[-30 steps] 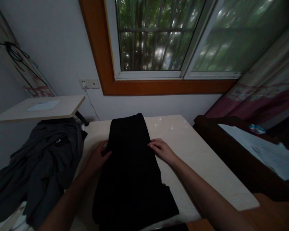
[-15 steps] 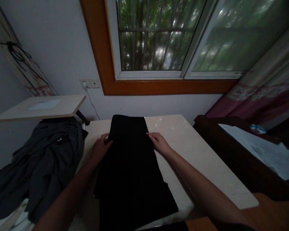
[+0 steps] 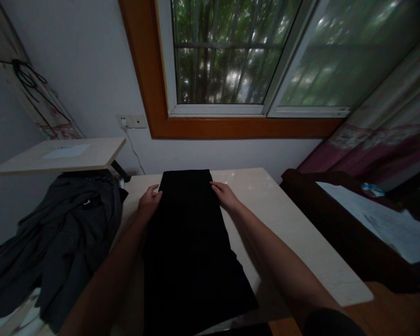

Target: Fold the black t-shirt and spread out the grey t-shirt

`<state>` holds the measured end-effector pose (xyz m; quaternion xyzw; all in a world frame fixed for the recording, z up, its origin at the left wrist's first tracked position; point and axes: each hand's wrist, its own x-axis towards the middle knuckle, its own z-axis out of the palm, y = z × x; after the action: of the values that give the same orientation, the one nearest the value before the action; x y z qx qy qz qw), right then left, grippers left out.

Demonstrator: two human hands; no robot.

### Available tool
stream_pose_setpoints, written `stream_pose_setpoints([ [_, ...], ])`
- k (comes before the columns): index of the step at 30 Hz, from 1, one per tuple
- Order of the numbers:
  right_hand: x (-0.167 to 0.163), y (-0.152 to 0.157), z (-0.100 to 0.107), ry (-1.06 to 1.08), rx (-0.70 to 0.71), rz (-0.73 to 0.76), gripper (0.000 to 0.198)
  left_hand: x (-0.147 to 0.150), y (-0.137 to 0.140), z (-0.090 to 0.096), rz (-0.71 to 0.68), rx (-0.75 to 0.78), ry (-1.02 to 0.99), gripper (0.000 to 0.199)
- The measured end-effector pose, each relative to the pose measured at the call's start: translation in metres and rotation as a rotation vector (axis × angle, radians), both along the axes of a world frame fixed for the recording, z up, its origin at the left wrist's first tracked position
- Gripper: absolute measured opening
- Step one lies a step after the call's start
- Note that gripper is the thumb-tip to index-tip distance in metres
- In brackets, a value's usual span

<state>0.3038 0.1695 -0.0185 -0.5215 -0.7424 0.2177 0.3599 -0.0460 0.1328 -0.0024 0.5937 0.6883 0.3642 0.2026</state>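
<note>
Left hand (image 3: 149,201) center-left of frame, fingers partly curled, thumb at the left edge of the black cloth (image 3: 189,233); can't tell if it pinches. Right hand (image 3: 227,195) just right of center, fingers close together, tips at the cloth's right edge, grip unclear. Black cloth lies lengthwise down frame center to the bottom edge, far end straight, right side uneven lower down. Under it, pale worktop (image 3: 283,224), bare stretch to the right. Lower left: crumpled dark grey garment (image 3: 77,233), small white mark on it, below a raised board (image 3: 21,161) with a paper (image 3: 68,150). Wall socket (image 3: 131,121) upper left of center, white cord (image 3: 136,154) hanging. Right side: dark brown furniture (image 3: 308,205) with a whitish sheet (image 3: 374,219), curtain (image 3: 381,130) above. Top: orange-brown-framed window (image 3: 227,70), greenery behind bars.
</note>
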Motion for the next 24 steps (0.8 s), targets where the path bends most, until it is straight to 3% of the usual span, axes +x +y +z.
stream_pose_setpoints([
  [8,0.005,-0.044,0.007,0.045,-0.058,0.039,0.037,-0.011,-0.066,0.004,-0.295,-0.050,-0.066,0.063],
  [12,0.008,-0.067,0.011,0.023,-0.072,0.110,0.025,-0.022,-0.090,-0.001,-0.385,-0.021,-0.048,0.062],
  [16,0.009,-0.073,0.011,0.038,-0.073,0.101,0.016,-0.027,-0.100,-0.005,-0.370,-0.016,-0.021,0.059],
  [24,0.001,-0.054,-0.004,0.028,-0.054,-0.045,0.020,-0.024,-0.095,-0.007,-0.260,0.004,-0.077,0.052],
])
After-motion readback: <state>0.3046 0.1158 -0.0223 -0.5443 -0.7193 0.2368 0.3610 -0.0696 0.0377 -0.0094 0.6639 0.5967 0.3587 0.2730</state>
